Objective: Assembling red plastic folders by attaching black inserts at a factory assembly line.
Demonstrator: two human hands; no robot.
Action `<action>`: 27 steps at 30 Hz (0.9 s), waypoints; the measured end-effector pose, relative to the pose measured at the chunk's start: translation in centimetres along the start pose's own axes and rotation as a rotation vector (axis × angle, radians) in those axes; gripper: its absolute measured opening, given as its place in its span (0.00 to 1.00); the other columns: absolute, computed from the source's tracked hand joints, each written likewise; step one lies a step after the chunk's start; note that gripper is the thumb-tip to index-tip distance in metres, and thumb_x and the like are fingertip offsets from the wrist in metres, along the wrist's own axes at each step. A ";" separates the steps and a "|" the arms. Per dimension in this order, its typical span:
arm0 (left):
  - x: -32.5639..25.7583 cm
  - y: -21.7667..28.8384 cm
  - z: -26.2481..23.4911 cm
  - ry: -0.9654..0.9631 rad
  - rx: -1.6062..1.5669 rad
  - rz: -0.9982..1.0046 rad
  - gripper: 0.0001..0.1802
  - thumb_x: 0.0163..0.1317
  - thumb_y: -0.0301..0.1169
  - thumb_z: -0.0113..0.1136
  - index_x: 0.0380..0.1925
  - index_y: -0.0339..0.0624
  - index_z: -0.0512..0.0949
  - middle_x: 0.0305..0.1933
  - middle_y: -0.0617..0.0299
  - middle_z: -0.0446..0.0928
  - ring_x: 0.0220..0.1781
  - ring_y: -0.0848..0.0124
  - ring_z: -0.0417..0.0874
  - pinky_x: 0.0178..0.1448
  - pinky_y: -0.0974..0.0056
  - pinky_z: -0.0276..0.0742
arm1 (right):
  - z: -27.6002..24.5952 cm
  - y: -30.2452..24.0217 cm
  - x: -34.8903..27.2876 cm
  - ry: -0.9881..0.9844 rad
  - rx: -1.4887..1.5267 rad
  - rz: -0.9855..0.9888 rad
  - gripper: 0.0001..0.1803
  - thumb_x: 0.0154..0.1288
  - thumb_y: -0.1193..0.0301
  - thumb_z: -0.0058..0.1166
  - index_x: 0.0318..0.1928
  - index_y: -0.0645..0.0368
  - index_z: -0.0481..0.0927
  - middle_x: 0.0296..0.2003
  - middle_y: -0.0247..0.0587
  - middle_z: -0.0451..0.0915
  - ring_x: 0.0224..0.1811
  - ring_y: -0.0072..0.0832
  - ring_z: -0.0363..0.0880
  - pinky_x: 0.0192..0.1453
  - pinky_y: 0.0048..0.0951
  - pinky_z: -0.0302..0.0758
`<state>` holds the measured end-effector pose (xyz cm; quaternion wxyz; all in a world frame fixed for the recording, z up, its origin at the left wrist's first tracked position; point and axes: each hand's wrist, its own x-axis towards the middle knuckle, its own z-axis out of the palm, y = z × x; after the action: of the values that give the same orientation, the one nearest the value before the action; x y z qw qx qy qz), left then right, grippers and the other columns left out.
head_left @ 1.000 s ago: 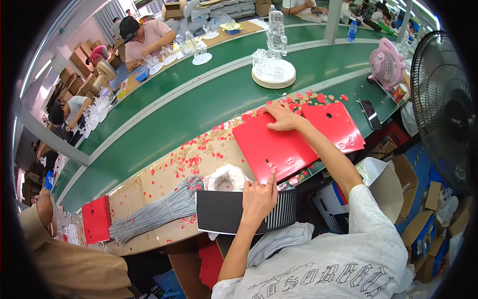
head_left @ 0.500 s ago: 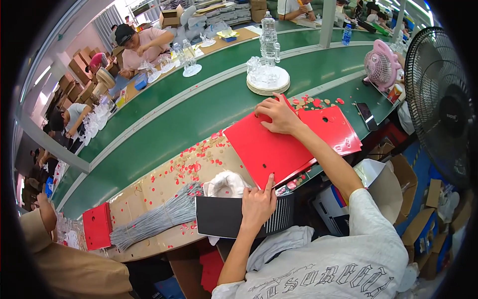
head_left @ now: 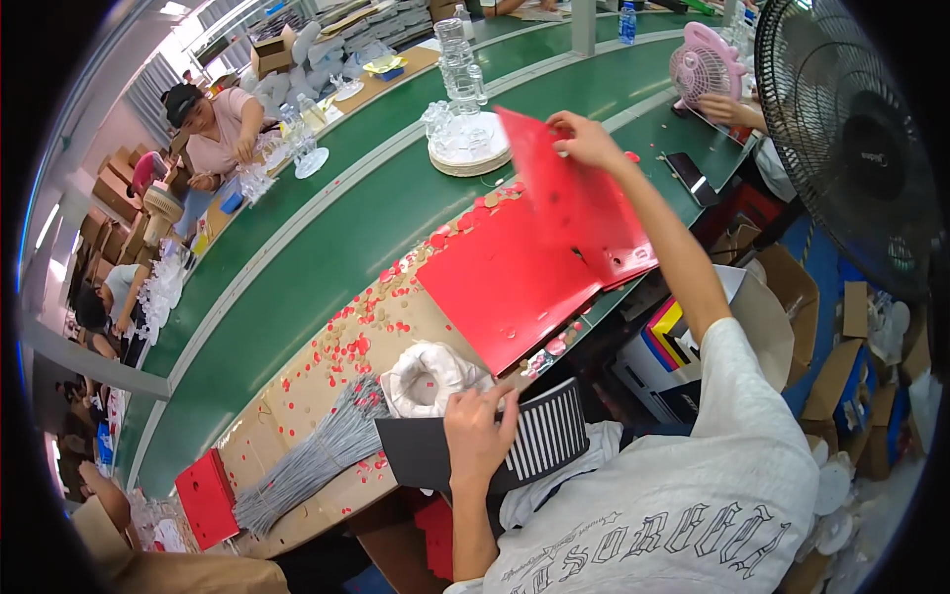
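Observation:
A glossy red sheet (head_left: 534,163), blurred by motion, is pinched at its upper edge by my right hand (head_left: 591,144) and hangs tilted over the work surface. Below it lies a stack of red sheets (head_left: 495,287), with more red sheets (head_left: 629,259) to its right. My left hand (head_left: 475,436) is over a black panel with white stripes (head_left: 416,450), its fingers half bent and apart, holding nothing that I can see. Just beyond that hand sits a white cloth ring (head_left: 427,381). A bundle of thin grey ties (head_left: 312,460) lies to the left.
Red and tan discs (head_left: 361,346) litter the cardboard-covered bench. Clear plastic parts stand on round white boards (head_left: 473,144) on the green belt (head_left: 287,287). A phone (head_left: 691,178), a pink fan (head_left: 705,64) and a large black fan (head_left: 861,139) are at right. Co-workers sit across the belt.
My right hand has lifted a red sheet off the stack and tilted it up. My left hand has come off the stack's near corner, back over the black panel. The view has shifted.

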<state>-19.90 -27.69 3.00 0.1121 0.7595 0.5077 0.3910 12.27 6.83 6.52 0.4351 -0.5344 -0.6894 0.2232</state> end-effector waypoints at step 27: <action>3.8 -1.4 -4.0 0.197 -0.143 -0.252 0.10 0.62 0.31 0.69 0.30 0.35 0.80 0.27 0.53 0.79 0.30 0.56 0.81 0.38 0.56 0.73 | 7.4 -13.5 -19.7 -0.596 0.688 0.072 0.36 0.55 0.81 0.71 0.67 0.61 0.75 0.41 0.30 0.85 0.41 0.14 0.80 0.45 0.13 0.74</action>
<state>-23.06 -24.71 6.67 0.1637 0.6379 0.5784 0.4814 -0.28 -14.79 5.95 0.3619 -0.2950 -0.6512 0.5983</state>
